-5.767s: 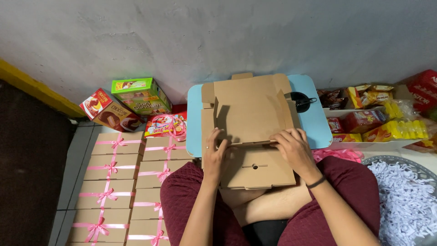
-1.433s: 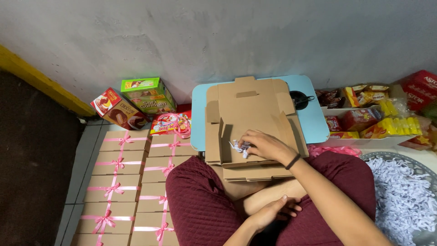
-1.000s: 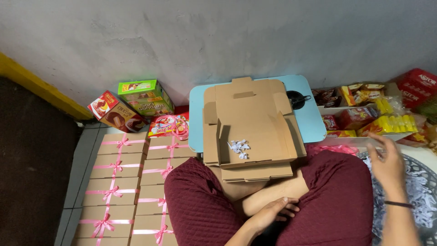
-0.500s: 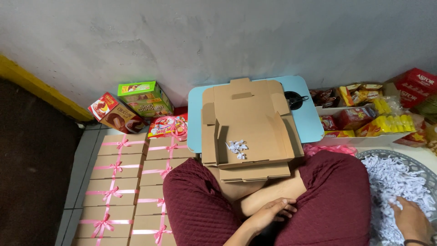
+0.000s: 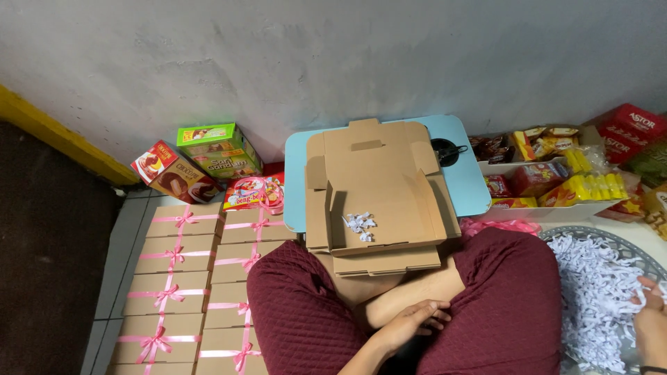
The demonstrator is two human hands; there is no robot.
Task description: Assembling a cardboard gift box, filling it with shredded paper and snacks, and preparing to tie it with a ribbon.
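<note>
Cardboard, plain brown, is what the open box point(image 5: 381, 201) is made of; it is lying flat on a pale blue low table point(image 5: 458, 173) in front of the seated person, with a small clump of white paper shreds point(image 5: 360, 223) sitting inside its tray. Over at the right edge of the head view, the right hand point(image 5: 652, 325) is reaching into a big heap of shredded white paper point(image 5: 597, 298) in a round patterned tray point(image 5: 611, 239), well apart from the box. Its fingers are curling into the strips, though the frame is cutting the hand off, so whether it is actually pinching any is hard to say. The left hand point(image 5: 411, 325) is resting loosely open and empty on the lap, just below the box. Rows of closed boxes with pink ribbon bows point(image 5: 187, 278) are lying on the floor to the left.
</note>
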